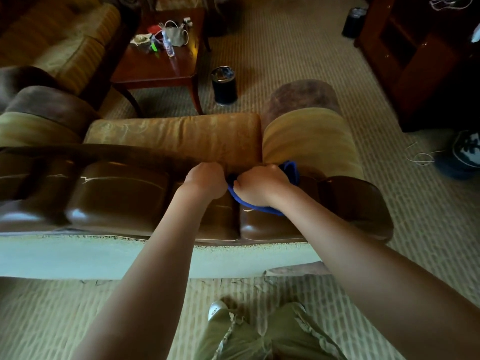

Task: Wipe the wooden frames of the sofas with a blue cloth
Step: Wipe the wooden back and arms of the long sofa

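i stand behind the sofa, both arms reaching over its glossy wooden frame [117, 193]. the blue cloth [259, 207] is bunched on the top rail, toward the 3 o'clock end, just short of the rounded corner. my right hand [262, 187] is curled over it and grips it, pressing it to the wood. my left hand [207, 179] sits just beside it at 9 o'clock, fingers curled; whether it pinches an edge of the cloth i cannot tell, as the fingertips are hidden.

risks noted: the cloth is wadded, so only a small patch likely meets the wood, and streaks or missed grooves between the carved panels could result. a loose end lies toward the gold cushion [181, 136] at 12 o'clock and could drag dirt onto the fabric. the rail looks slick; a hard push may slide my hand off the corner.
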Available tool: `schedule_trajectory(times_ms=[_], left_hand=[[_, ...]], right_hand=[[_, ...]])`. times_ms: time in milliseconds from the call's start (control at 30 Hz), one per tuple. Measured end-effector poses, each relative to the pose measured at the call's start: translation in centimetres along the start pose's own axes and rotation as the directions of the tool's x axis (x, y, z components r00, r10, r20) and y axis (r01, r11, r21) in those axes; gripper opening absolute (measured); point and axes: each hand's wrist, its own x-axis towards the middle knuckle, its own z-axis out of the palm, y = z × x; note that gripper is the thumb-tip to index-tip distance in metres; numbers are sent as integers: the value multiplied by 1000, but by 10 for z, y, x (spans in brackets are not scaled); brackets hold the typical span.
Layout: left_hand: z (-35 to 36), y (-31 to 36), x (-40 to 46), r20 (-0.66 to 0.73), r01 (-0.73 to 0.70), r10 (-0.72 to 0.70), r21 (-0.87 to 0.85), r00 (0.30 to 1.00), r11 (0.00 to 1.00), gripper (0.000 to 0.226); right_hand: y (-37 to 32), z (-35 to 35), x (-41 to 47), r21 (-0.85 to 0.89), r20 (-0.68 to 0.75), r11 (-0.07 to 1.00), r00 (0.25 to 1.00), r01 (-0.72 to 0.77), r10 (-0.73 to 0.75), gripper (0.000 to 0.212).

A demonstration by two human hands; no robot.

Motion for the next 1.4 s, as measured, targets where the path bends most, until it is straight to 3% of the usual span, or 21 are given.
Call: schedule_trajectory(times_ms=[100,200,267,333,433,500,567,667,767,833,867,933,1033,1133,1233,1333,1400], left_hand=[[7,2,-4,-81,27,-27,-11,996,1000,22],[13,5,-7,-148,41,-37,25,988,999,21],[16,4,-6,-175,40,-36,24,984,999,20],[18,4,-6,-192,39,-34,24,981,999,19],[19,4,-7,-209,33,-30,11,977,999,19],[19,5,-7,-203,34,-35,-6,979,999,20],[17,6,-6,-189,33,-36,-17,981,999,21],[12,5,-7,-169,16,-26,-64,985,998,21],[10,2,-11,-189,-21,4,-85,982,996,19],[11,-1,-12,-199,-46,31,-68,980,997,17],[13,-2,-13,-201,-55,44,-52,979,997,17],[17,-4,-14,-210,-78,80,17,974,997,19],[20,-8,-15,-224,-129,144,82,964,988,22],[15,-13,-13,-208,-205,190,-49,959,978,22],[7,-19,-10,-140,-248,219,-246,966,937,28],[2,-24,-11,-124,-282,256,-303,959,910,32],[3,-29,-15,-137,-310,280,-296,950,904,32]], right_hand=[[-9,24,-18,-167,-270,984,963,-58,11,35],[-20,54,-35,-97,-578,986,814,-133,53,39],[-22,60,-37,-30,-629,992,773,-124,77,40],[-23,45,-33,-4,-529,991,841,-135,113,36],[-10,11,-3,63,-120,990,984,-123,130,32],[2,-5,21,128,150,980,980,-150,131,38],[11,-6,39,227,262,961,960,-159,97,39],[14,1,40,258,228,950,966,-178,119,35],[7,1,17,123,174,983,978,-134,111,35],[-3,14,-6,-3,-139,995,985,-103,102,33],[-10,23,-18,-58,-311,990,944,-131,106,32],[-23,46,-36,-61,-521,978,842,-199,139,36],[-38,71,-47,-36,-549,964,811,-265,202,43],[-45,59,-37,-11,-549,935,783,-355,291,33],[-42,34,-9,15,-353,895,835,-445,422,26],[-34,17,14,33,-142,865,854,-501,500,27],[-36,20,14,20,-175,857,842,-515,510,29]])
